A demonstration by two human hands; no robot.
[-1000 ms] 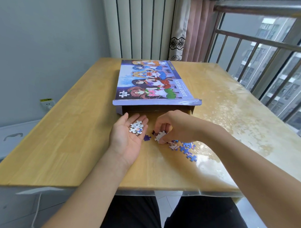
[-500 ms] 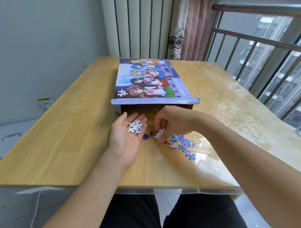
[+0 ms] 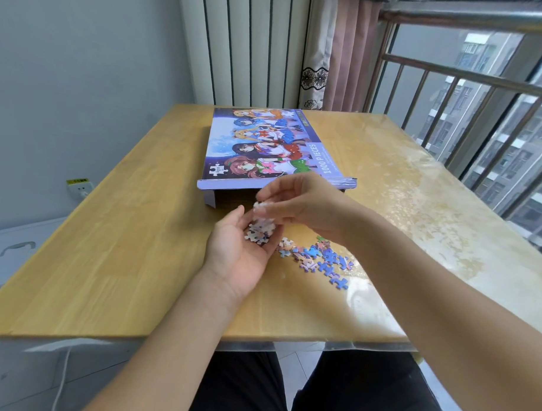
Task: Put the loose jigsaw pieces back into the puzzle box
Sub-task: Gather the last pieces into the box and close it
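Purple cardboard marks the puzzle box (image 3: 265, 149), which lies flat on the tabletop (image 3: 114, 261) with its printed lid on top and its near end standing open toward the person. The step in hand looks like gathering: loose pieces are being collected into one palm before going into the box.

The left hand (image 3: 240, 250) lies palm up just in front of the open end, fingers relaxed and slightly cupped, carrying a small heap of pieces (image 3: 260, 231). The right hand (image 3: 297, 203) hovers directly above that heap, its fingertips pinching a few pale pieces (image 3: 262, 206), which are blurred, so their number cannot be told. It seems about to drop them onto the heap.

More loose jigsaw pieces (image 3: 320, 257), mostly blue and pink, are scattered on the tabletop just to the right of the left hand, under the right forearm.

The next move calls for letting the pinched pieces fall onto the cupped palm, then either going back for the scattered ones or tipping the palmful into the dark opening of the box. The left palm must stay level, since the heap sits loose near the fingers.
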